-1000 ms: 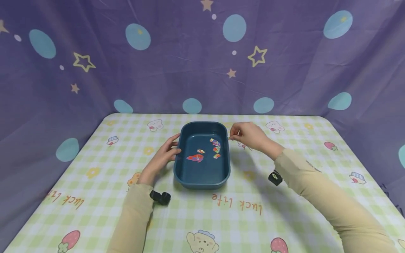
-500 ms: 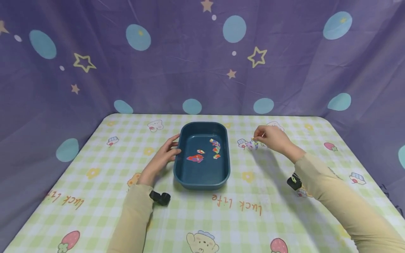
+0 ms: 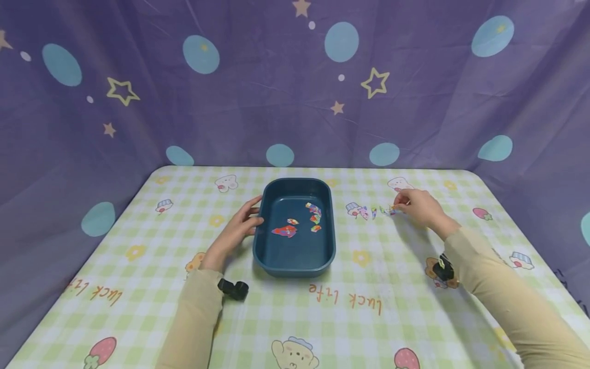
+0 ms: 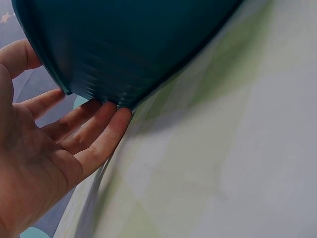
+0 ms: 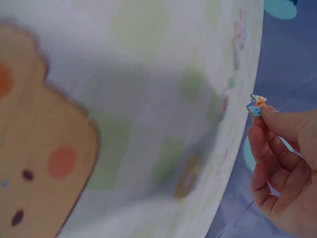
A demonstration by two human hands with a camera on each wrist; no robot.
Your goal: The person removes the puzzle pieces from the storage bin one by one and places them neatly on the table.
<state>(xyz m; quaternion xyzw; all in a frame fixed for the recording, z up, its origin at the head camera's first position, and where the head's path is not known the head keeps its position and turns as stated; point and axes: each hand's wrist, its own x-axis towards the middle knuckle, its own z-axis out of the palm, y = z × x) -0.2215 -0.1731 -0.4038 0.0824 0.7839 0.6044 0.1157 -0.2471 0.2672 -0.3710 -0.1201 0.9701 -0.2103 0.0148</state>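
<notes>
A dark teal plastic bin stands at the table's middle. My left hand holds its left side; in the left wrist view, the fingertips touch the outer wall while the thumb reaches over the rim. Inside the bin lie several colourful irregular puzzle pieces, among them a red one. Thumb and index finger of my right hand pinch a small blue, orange and white puzzle piece, raised off the table. Beneath and left of that hand, several loose pieces lie in a row, including a pink one.
A green-and-white checked cloth with printed cartoons covers the table. Its far edge meets a purple curtain. Black cameras sit at the left wrist and the right wrist.
My right hand has moved rightward from beside the bin's right rim to the far end of the loose row, uncovering pieces there. My left hand and the bin have stayed put.
</notes>
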